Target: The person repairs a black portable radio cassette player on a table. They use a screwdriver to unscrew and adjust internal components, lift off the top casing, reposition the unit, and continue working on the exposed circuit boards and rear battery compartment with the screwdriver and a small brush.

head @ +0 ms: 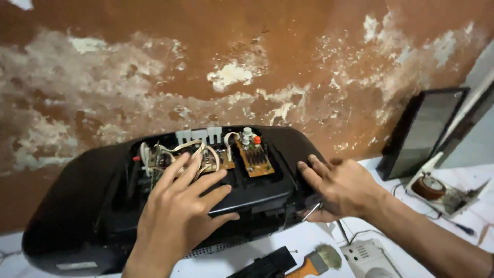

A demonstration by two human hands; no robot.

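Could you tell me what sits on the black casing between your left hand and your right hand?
In the head view, a small brown circuit board stands on the black casing, between the left hand and right hand.

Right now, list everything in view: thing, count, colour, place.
device casing: one, black, opened on top, centre-left on the table.
circuit boards: two or more, brown, inside the casing's opening.
wires: several, pale, looped over the boards.
table: one, white, under everything.
brush: one, orange handle, front edge.
flat black part: one, beside the brush.
small box: one, white, front right.
dark panel: one, black, leaning at the right.
copper coil part: one, brown, far right.
wall: brown, peeling.
left hand: spread flat on the casing.
right hand: on the casing's right end.
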